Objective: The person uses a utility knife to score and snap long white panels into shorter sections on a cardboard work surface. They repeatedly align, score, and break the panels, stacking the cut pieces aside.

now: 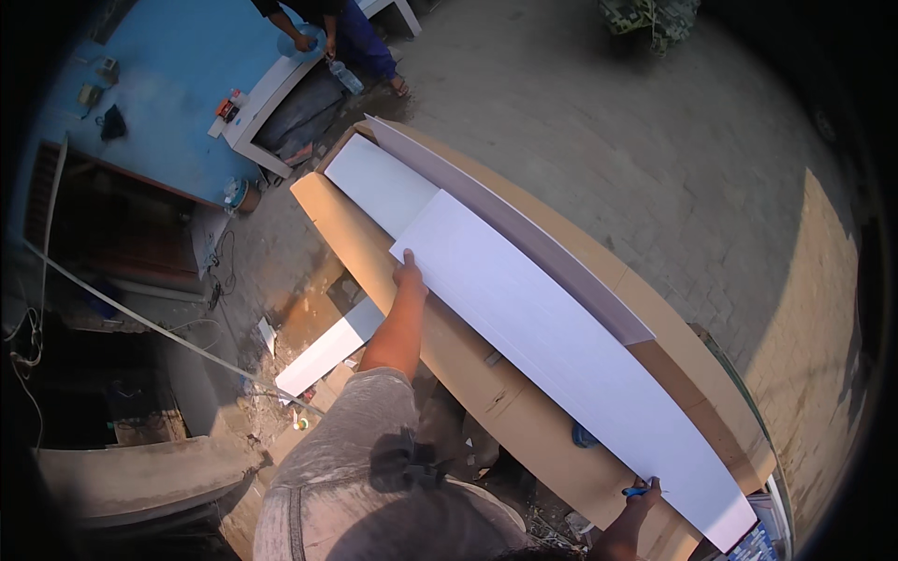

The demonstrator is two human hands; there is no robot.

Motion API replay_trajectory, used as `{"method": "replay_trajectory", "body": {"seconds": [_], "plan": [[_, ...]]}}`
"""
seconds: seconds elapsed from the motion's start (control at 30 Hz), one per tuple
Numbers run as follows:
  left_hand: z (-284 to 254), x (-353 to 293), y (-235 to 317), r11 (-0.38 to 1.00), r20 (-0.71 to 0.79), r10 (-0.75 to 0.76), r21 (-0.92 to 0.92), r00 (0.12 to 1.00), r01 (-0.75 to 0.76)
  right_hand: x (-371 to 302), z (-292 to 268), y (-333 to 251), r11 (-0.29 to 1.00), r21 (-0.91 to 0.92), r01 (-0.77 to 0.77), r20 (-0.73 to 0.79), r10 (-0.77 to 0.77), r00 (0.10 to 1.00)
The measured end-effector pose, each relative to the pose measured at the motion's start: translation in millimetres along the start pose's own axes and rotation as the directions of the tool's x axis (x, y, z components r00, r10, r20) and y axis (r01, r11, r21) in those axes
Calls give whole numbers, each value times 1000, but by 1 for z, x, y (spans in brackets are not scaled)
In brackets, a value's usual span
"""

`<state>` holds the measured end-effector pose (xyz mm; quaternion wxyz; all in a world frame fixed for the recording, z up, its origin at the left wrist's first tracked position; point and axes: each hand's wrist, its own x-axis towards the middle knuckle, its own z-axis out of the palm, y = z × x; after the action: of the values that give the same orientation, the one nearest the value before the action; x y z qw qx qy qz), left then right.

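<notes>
**Long white panel on a cardboard stack, one hand at each end**

The panel [561,346] is a long, flat white sheet lying diagonally on a brown cardboard stack [449,346], running from mid-frame down to the lower right. The left hand [409,276] is pressed on its upper left corner, fingers curled over the edge, so it's holding the panel there. The right hand [644,490] sits at the near long edge close to the far end, closed around something small and blue [636,490], maybe a cutter or marker, too tiny to tell.

My guess on handling: thin, light and fairly stiff, but at this length it would likely sag or flex if lifted from one end. The smooth face looks slippery on cardboard. Best grabbed by both long edges, hands well apart, and the corners probably dent easily.

A second white sheet [379,182] lies beyond it, and a grey strip [524,234] stands on edge alongside.

Hard to make out: the panel's thickness, the far corner near the rim, and a blue bit [585,436] under the near edge. Another person [323,28] at a blue table [168,93] is cut off at the top.
</notes>
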<state>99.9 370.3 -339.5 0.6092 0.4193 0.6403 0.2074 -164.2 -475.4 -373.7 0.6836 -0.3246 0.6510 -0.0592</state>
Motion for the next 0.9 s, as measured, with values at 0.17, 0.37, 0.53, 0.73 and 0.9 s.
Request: {"method": "replay_trajectory", "body": {"seconds": [0.17,0.37,0.53,0.73,0.9], "plan": [[53,54,37,994,127,-88,74,988,79,-47,101,104,961,-12,277,-230,-272,934],[33,95,-9,976,283,-146,200,948,90,-150,254,234,979,-181,92,-94,-110,989],[48,131,39,907,235,-91,420,968,-17,-206,348,336,992,-130,4,-145,-23,989],[51,166,82,841,123,-11,538,992,-57,-195,379,375,989,-148,17,-149,-39,988],[39,170,46,902,57,87,419,995,-103,-191,386,350,979,-202,-3,-184,-35,982]]}}
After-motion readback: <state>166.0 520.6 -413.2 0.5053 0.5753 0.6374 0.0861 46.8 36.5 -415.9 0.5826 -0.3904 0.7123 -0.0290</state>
